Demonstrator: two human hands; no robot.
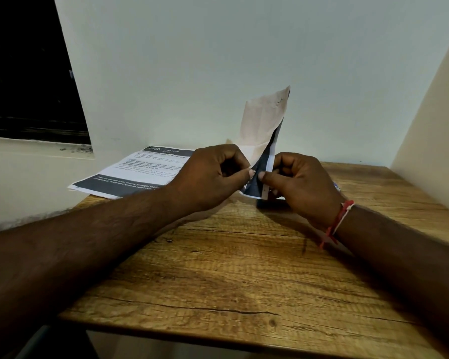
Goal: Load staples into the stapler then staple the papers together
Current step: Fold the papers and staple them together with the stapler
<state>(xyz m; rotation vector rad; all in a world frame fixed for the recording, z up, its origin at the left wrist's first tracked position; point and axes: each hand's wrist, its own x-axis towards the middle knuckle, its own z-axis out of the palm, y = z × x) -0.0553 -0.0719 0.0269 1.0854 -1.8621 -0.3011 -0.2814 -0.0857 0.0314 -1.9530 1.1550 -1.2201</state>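
**Both hands on the folded paper, stapler mostly hidden**

Your left hand (213,174) and right hand (300,181) pinch the lower corner of a folded paper (263,125) between thumb and fingers (250,173), the sheet standing up behind your knuckles. A second printed sheet (135,172) lies flat on the counter (244,268), left of your left fingers. A dark object (266,203) under your right fingers may be the stapler; you can't confirm loading. Stapling appears unfinished. No staple box or other container shows.
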